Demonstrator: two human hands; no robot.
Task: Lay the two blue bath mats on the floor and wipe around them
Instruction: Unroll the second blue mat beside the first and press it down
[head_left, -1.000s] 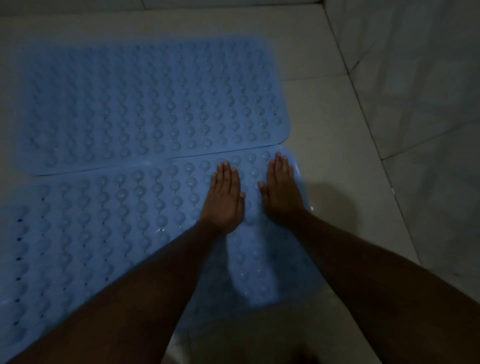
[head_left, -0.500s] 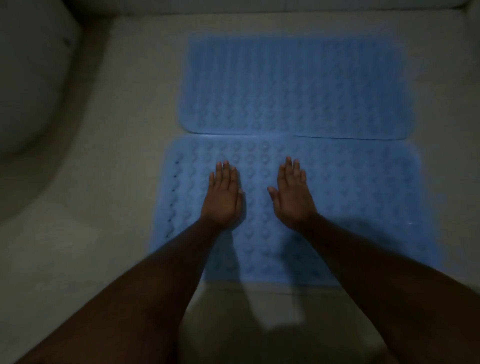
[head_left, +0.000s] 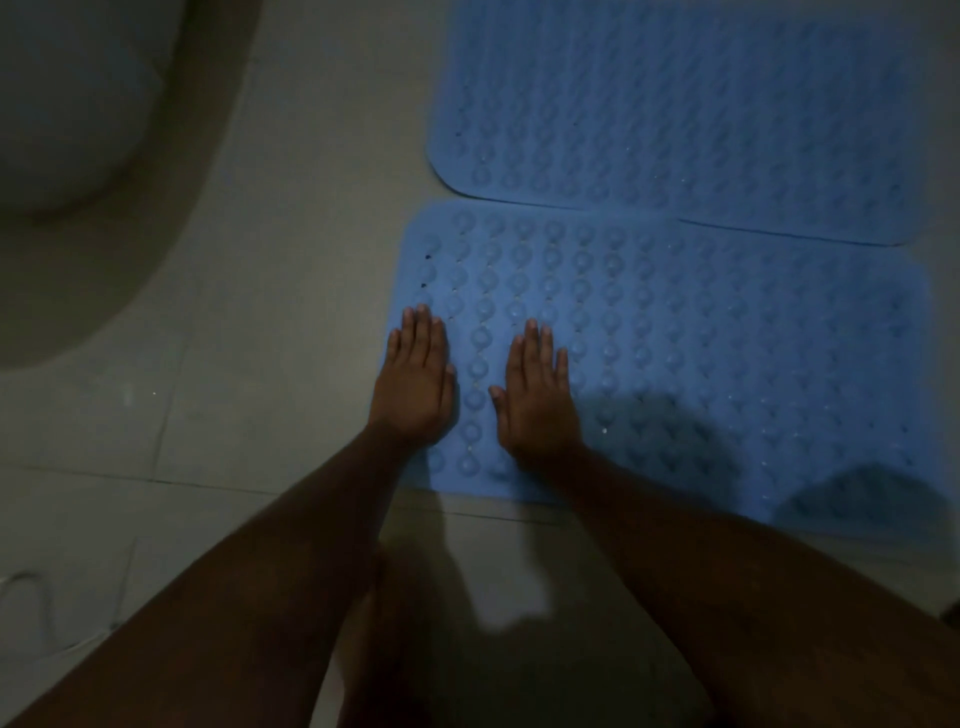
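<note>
Two blue bath mats with rows of round bumps lie flat on the tiled floor, one behind the other. The far mat (head_left: 685, 104) overlaps the near mat (head_left: 727, 338) slightly along their shared edge. My left hand (head_left: 415, 384) lies flat, palm down, on the near mat's left edge, fingers together. My right hand (head_left: 537, 395) lies flat beside it on the same mat, thumb out. Neither hand holds anything.
A pale rounded fixture (head_left: 67, 104) with a darker base fills the upper left. Grey floor tiles (head_left: 291, 291) stretch between it and the mats. A thin white curved thing (head_left: 31, 597) shows at the lower left edge. The light is dim.
Both hands have slid leftward along the near mat, from its right end through its middle to its left edge. The view has swung left, bringing the rounded fixture into sight.
</note>
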